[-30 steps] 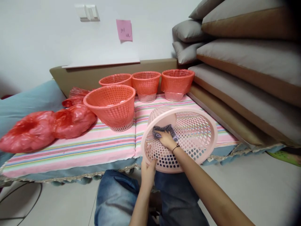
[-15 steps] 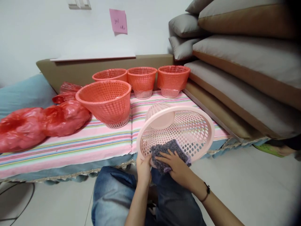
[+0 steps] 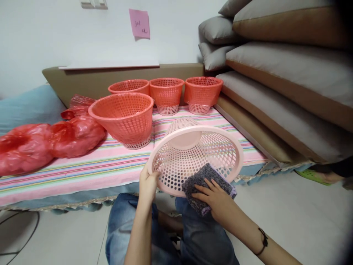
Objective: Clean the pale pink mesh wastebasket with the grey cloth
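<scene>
A pale pink plastic basket [image 3: 190,139] with holes all over its wall lies tilted, its mouth towards me and its bottom towards the wall. My left hand [image 3: 148,183] is closed on the rim at its left, thumb inside the mouth. My right hand [image 3: 217,200] presses a folded dark grey cloth [image 3: 208,173] with a purple edge over the near right part of the rim. The fingers of that hand lie spread on the cloth, and its thumb is hidden. The basket's near side hangs above my knees.
Several baskets lined with red plastic bags, such as the front one [image 3: 129,125], stand on a striped cover [image 3: 110,165]. Bunched red bags [image 3: 74,136] lie at left. Stacked grey-brown cushions [image 3: 286,73] rise at right. A pink note [image 3: 139,24] is on the wall.
The basket has turned and shifted a little left, with my left hand moving left and up along with it. My right hand and the cloth have slid rightward along the rim.
</scene>
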`<state>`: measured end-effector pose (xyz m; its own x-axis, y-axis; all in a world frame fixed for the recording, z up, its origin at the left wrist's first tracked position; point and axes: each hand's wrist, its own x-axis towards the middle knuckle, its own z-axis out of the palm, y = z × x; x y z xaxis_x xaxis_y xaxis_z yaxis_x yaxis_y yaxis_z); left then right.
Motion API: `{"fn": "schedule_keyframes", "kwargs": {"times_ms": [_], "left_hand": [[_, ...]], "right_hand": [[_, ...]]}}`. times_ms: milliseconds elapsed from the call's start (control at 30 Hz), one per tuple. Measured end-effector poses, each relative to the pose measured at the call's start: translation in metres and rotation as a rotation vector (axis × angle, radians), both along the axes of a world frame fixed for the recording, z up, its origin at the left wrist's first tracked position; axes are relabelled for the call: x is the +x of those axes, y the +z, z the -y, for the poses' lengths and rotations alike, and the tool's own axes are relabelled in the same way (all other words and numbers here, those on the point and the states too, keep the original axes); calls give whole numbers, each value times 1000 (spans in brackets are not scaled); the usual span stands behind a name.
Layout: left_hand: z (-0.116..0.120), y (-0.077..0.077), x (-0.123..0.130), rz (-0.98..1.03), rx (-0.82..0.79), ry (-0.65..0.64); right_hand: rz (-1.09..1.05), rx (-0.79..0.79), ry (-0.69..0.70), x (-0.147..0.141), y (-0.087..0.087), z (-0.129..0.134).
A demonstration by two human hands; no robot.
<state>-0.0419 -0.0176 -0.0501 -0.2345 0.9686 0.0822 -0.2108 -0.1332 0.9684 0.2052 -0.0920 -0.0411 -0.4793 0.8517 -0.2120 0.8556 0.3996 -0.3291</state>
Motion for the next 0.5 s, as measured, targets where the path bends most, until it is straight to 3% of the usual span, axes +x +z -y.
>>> {"fn": "schedule_keyframes", "kwargs": {"times_ms": [100, 200, 333, 433, 500], "left_hand": [[3, 3, -9, -140, 15, 93], [14, -8, 2, -171, 21, 98], [28, -31, 30, -33, -64, 63], [31, -40, 45, 117, -115, 78], [31, -40, 50, 177, -104, 83]], "right_hand": [[-143, 37, 8, -6, 11, -14], [-396, 116, -68, -13, 30, -43], [-604, 440, -241, -27, 46, -100], [-494, 608, -270, -43, 33, -144], [-286, 519, -243, -54, 12, -166]]}}
